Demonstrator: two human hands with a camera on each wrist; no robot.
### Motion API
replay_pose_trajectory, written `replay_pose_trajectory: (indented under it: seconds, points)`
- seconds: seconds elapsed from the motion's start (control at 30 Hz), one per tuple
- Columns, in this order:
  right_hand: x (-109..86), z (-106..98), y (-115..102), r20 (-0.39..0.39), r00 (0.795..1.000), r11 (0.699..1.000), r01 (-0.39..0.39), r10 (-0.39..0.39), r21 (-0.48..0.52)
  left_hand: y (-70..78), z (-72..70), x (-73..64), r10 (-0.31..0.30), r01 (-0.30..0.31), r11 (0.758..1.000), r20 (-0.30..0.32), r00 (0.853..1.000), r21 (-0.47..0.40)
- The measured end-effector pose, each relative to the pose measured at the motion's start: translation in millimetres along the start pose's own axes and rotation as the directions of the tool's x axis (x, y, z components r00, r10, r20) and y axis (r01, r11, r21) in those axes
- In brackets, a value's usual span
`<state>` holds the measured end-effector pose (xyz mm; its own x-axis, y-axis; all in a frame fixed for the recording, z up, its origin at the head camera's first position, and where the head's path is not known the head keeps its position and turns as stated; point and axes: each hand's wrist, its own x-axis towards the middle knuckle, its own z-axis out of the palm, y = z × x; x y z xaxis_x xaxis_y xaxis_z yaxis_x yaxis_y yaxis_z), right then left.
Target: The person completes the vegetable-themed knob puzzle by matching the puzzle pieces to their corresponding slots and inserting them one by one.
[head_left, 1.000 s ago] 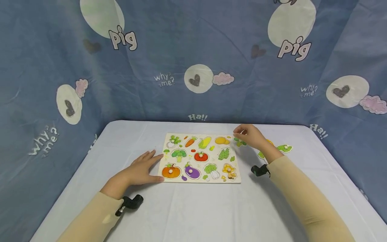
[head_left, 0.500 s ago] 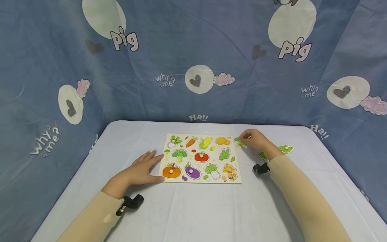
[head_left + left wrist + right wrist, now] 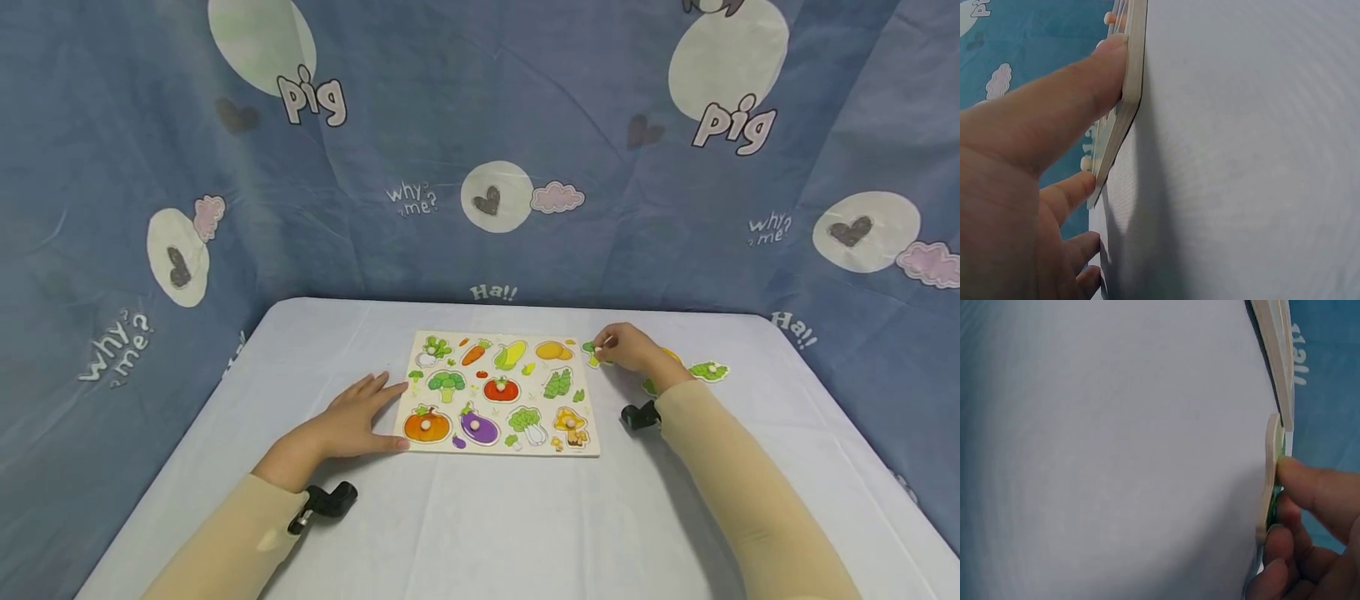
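Pinching a green piece (image 3: 592,353) on the bench (image 3: 480,517) just right of the puzzle (image 3: 501,392), your right hand (image 3: 630,348) is gripping it; your left hand (image 3: 347,423) is pressing straight fingers (image 3: 1079,87) against the puzzle's left edge

A pale table (image 3: 480,517) carries a vegetable puzzle board (image 3: 498,392) — loose pieces (image 3: 708,370) lie to its right.

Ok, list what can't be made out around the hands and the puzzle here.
- Green piece: head view, too small and half under the right hand to tell which vegetable; right wrist view shows only its edge.
- Loose pieces behind the right hand: partly hidden by the wrist.
- Board pictures: left wrist view shows it only edge-on.
- Left hand: palm contact with the table hidden.
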<state>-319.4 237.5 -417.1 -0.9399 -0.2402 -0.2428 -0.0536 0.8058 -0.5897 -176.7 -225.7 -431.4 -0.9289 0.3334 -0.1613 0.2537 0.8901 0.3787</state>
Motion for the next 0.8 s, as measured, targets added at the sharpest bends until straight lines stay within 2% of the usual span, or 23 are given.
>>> replay_pose_trajectory:
  seconds: [0.3, 0.8]
  points:
    - [3.7, 2, -3, -0.018, 1.000, 0.999, -0.013, 0.012, -0.048, -2.0, -0.3, -1.5, 0.018, -0.018, 1.000, -0.009, 1.000, -0.012]
    - [-14.7, -10, -20, -0.016, 1.000, 1.000, 0.016, -0.017, -0.021, 1.2, -1.2, -1.2, -0.001, 0.001, 1.000, -0.005, 1.000, -0.013]
